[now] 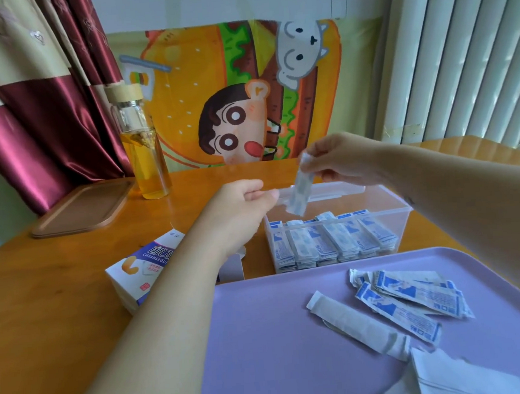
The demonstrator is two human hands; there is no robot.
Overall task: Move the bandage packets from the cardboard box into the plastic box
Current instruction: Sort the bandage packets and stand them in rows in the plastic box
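My right hand point(339, 159) pinches the top of a white-and-blue bandage packet point(299, 193), which dangles over the clear plastic box point(387, 208). Several stacks of packets point(330, 241) stand in rows inside that box. My left hand point(241, 207) hovers just left of the box with fingers loosely curled and nothing in it. The white-and-purple cardboard box point(143, 268) lies on the table under my left forearm, its open end partly hidden. More loose packets point(412, 296) lie on the purple tray point(263, 336).
A glass bottle point(144, 150) of yellow liquid stands at the back left beside a brown lid point(82, 209). Torn white wrappers point(437, 375) sit at the tray's near right corner. A cartoon cloth hangs behind the wooden table point(42, 291).
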